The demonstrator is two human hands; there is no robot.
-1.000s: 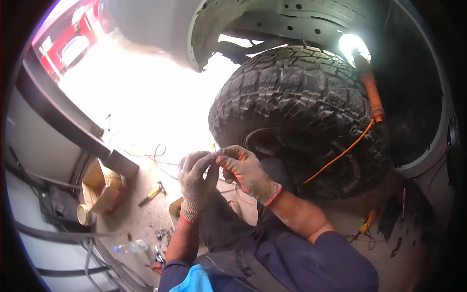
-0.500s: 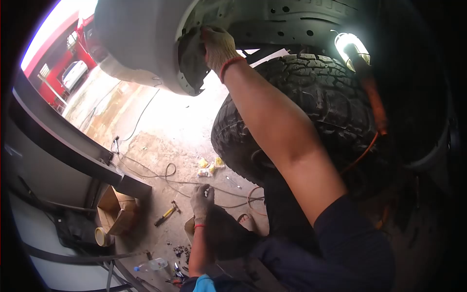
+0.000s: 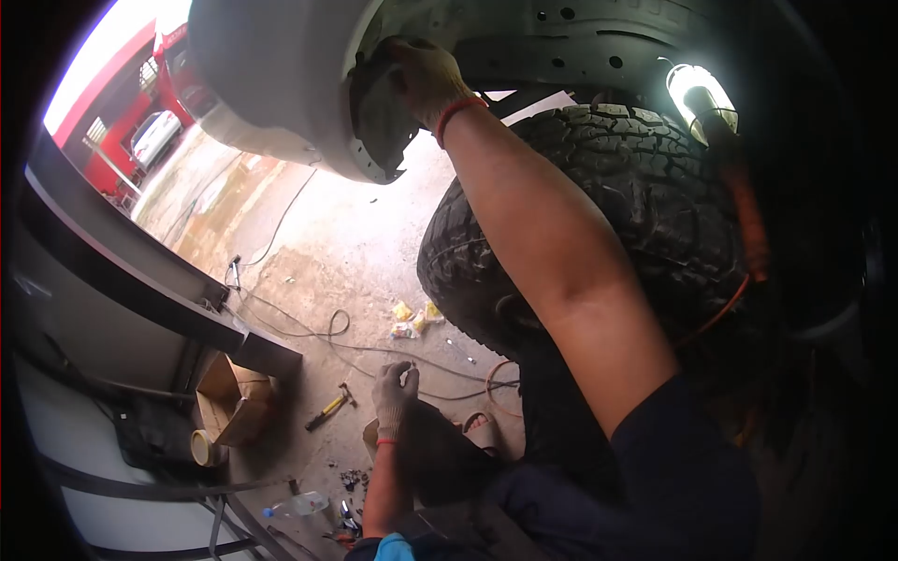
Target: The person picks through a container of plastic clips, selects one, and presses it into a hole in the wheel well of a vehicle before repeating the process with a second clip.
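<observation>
My right hand, in a knitted work glove with a red cuff, reaches up to the inner edge of the pale bumper. Its fingers are bent against a dark liner piece there, and the tips are hidden in shadow. Low down beside my knee is my left hand, gloved the same way. Thumb and fingers are drawn together in a pinch; a small pale spot shows between them, too small to name. Right of my forearm stands a large knobbly tyre under the wheel arch.
A lit work lamp with an orange handle hangs over the tyre. On the floor lie a yellow-handled hammer, small plastic packets, cables and a plastic bottle. At left are a cardboard box and a dark metal beam.
The view has shifted slightly, so most things sit a little further right. My right hand stays at the bumper edge, its fingers slightly further into shadow. My left hand keeps its pinch.
</observation>
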